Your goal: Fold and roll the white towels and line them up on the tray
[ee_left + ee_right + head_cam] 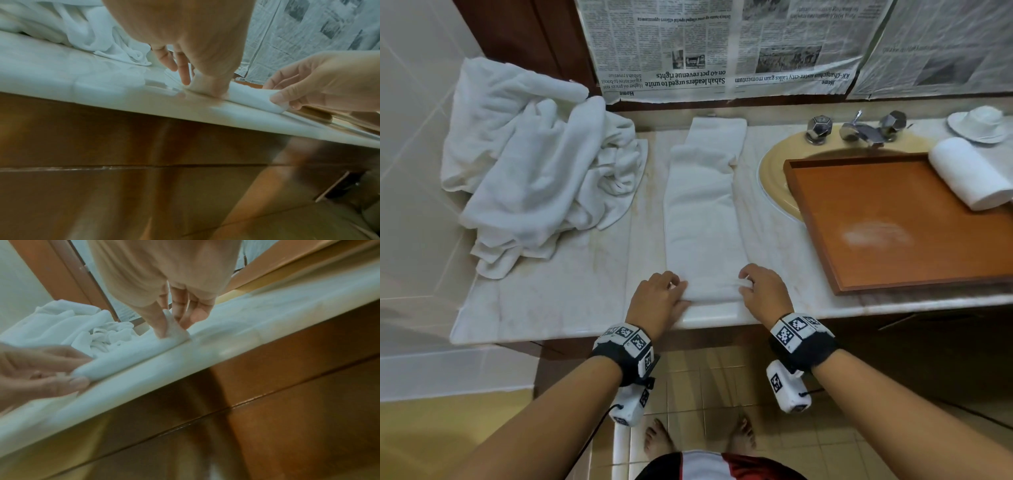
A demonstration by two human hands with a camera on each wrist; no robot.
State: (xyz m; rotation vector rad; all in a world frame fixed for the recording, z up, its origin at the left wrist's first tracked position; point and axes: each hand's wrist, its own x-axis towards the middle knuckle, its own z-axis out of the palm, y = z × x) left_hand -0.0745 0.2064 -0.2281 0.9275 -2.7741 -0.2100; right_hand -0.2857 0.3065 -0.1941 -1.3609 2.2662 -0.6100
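Note:
A white towel [705,205], folded into a long narrow strip, lies on the marble counter and runs away from me. Its near end is curled into a small roll [714,291] by the counter's front edge. My left hand [661,294] pinches the roll's left end [207,87]. My right hand [762,291] pinches the right end [174,332]. In the left wrist view my right hand's thumb [277,99] presses the roll. A wooden tray [893,222] sits over the sink at right, with one rolled towel [972,171] at its far right corner.
A heap of loose white towels [537,161] covers the counter's left end against the tiled wall. Chrome taps [859,128] and a white dish [979,123] stand behind the yellow basin [774,171]. Newspaper [722,48] covers the wall behind.

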